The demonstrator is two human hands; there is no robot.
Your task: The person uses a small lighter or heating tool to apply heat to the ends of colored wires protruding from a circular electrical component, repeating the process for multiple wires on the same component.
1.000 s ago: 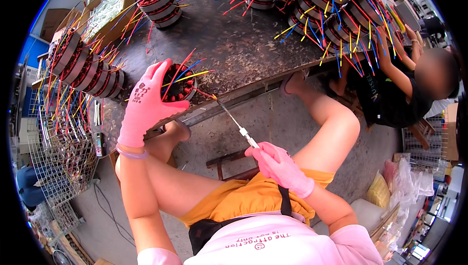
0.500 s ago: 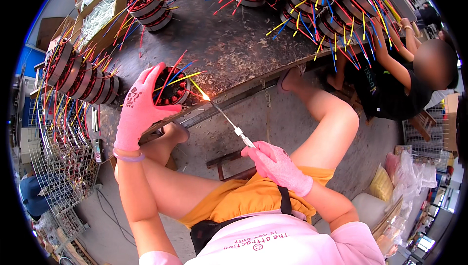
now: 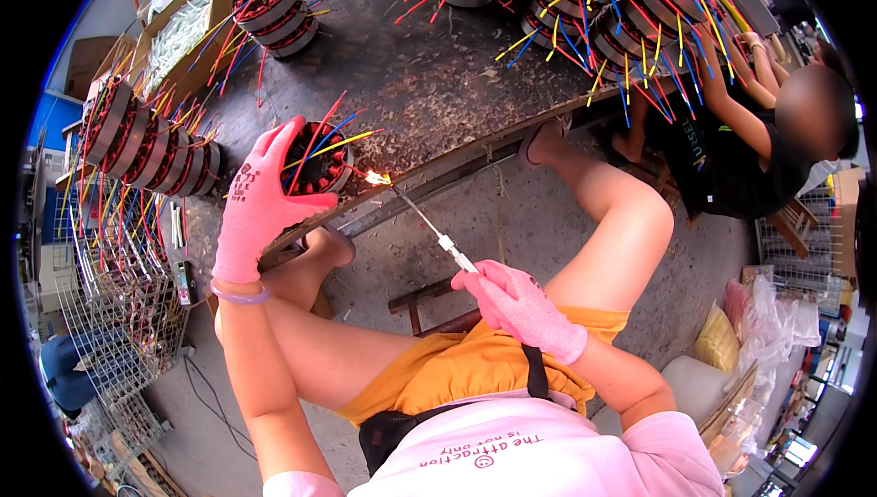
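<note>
My left hand point(image 3: 259, 200), in a pink glove, is wrapped round a motor stator point(image 3: 327, 168) near the table's front edge, fingers on its left and thumb at its near side. Red, blue and yellow wires stick up and out from the stator's dark red windings. In my right hand point(image 3: 525, 308), also gloved in pink, is a slim torch wand point(image 3: 423, 216) with a white grip and a thin metal stem. An orange flame point(image 3: 376, 178) burns at its tip, just right of the stator; a short wire end seems to reach it.
More wired stators stand on the dark table point(image 3: 384, 68): a row point(image 3: 146, 141) at left, one point(image 3: 277, 22) behind, several stacked point(image 3: 630, 26) at far right. A cardboard box point(image 3: 187, 31) holds white sleeves. Another person point(image 3: 744, 141) sits at right. A wire rack point(image 3: 119, 314) stands left.
The yellow wire that bent down into the flame no longer shows there. The flame now lies slightly further left and up, by a short dark wire end. Both hands keep nearly the same place.
</note>
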